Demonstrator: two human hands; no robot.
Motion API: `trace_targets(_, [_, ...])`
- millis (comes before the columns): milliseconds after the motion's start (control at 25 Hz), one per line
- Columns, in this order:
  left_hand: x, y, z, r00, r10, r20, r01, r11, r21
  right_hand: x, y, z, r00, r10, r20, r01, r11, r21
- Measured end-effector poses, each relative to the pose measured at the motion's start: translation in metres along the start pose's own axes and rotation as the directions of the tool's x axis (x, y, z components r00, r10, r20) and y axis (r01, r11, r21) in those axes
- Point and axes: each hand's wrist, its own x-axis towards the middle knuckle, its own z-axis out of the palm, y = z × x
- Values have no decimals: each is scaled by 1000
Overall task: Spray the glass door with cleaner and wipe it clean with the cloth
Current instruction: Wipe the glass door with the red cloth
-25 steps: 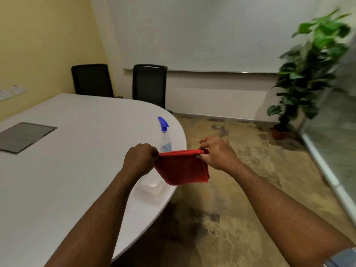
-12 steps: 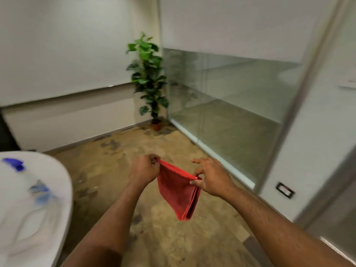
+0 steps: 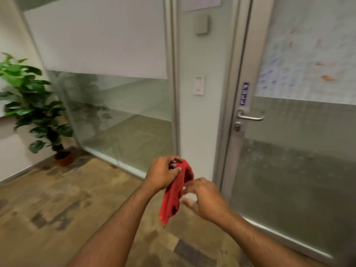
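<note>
The glass door (image 3: 300, 178) fills the right side, shut in its metal frame, with a lever handle (image 3: 250, 116) and a frosted upper pane bearing blue and orange marks. My left hand (image 3: 163, 175) grips the bunched top of the red cloth (image 3: 173, 199), which hangs down in front of the door frame. My right hand (image 3: 205, 199) is just right of the cloth with its fingers loosely spread, and the thumb touches the cloth's edge. The spray bottle is out of view.
A glass partition (image 3: 119, 124) with a frosted upper band stands left of the door. A potted plant (image 3: 34, 112) sits in the left corner. A wall switch (image 3: 199, 86) is on the panel between partition and door. Mottled brown floor (image 3: 67, 209) lies below.
The view has swung right from the table and spray bottle to the glass door. The cloth, earlier stretched between both hands, now hangs bunched from my left hand; my right hand has loosened its pinch.
</note>
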Motion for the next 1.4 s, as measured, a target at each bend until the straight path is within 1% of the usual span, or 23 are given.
trace_targets(40, [13, 22, 22, 996, 65, 57, -66, 998, 16, -4, 33, -22, 992, 68, -109, -67, 998, 15])
trace_targets(80, [23, 42, 42, 987, 125, 100, -128, 991, 25, -8, 63, -42, 975, 124, -184, -120, 992, 34])
trace_targets(120, [35, 65, 66, 975, 176, 139, -179, 984, 13, -14, 93, -65, 960, 174, -218, -163, 984, 65])
trace_targets(200, [55, 106, 106, 948, 252, 194, -250, 968, -31, -23, 138, -105, 953, 225, -203, -204, 972, 118])
trace_targets(240, [65, 126, 126, 933, 292, 211, -285, 957, -61, -28, 157, -125, 953, 219, -211, -196, 973, 123])
trace_targets(320, [85, 165, 163, 910, 363, 200, -343, 930, -132, -41, 193, -163, 945, 213, -249, -189, 975, 117])
trace_targets(480, [119, 223, 226, 912, 390, 127, -338, 891, -303, -62, 250, -231, 894, 300, -332, -282, 954, 104])
trace_targets(560, [136, 242, 260, 907, 387, 164, -306, 875, -376, -70, 274, -253, 855, 363, -370, -349, 931, 108])
trace_targets(640, [154, 255, 291, 883, 409, 229, -290, 860, -419, -73, 297, -271, 804, 421, -421, -408, 904, 125])
trace_targets(720, [176, 260, 322, 847, 451, 280, -317, 853, -415, -74, 324, -291, 709, 488, -508, -467, 866, 179])
trace_targets(800, [202, 262, 348, 818, 492, 298, -358, 842, -404, -75, 352, -313, 608, 530, -591, -517, 829, 212])
trace_targets(840, [218, 263, 356, 809, 506, 300, -371, 835, -407, -74, 365, -325, 571, 543, -616, -533, 815, 225])
trace_targets(880, [234, 265, 361, 804, 516, 296, -379, 828, -414, -71, 375, -337, 549, 551, -629, -539, 808, 238])
trace_targets(960, [275, 278, 360, 797, 548, 254, -408, 798, -443, -54, 394, -367, 542, 536, -647, -528, 816, 235])
trace_targets(1000, [295, 285, 355, 796, 570, 201, -442, 776, -450, -42, 400, -382, 541, 516, -664, -506, 830, 233])
trace_targets(1080, [336, 304, 337, 785, 618, 46, -536, 714, -450, -14, 411, -411, 523, 470, -711, -446, 862, 242])
trace_targets(1160, [373, 323, 314, 757, 646, -98, -614, 654, -441, 15, 418, -436, 495, 433, -753, -386, 886, 256])
trace_targets(1200, [388, 333, 302, 728, 665, -167, -668, 633, -391, 28, 421, -447, 479, 424, -768, -350, 895, 276])
trace_targets(1280, [415, 354, 277, 636, 723, -272, -772, 593, -229, 52, 425, -471, 442, 427, -789, -282, 901, 329])
trace_targets(1400, [451, 391, 228, 502, 790, -353, -849, 528, -25, 93, 426, -517, 419, 384, -823, -190, 923, 334])
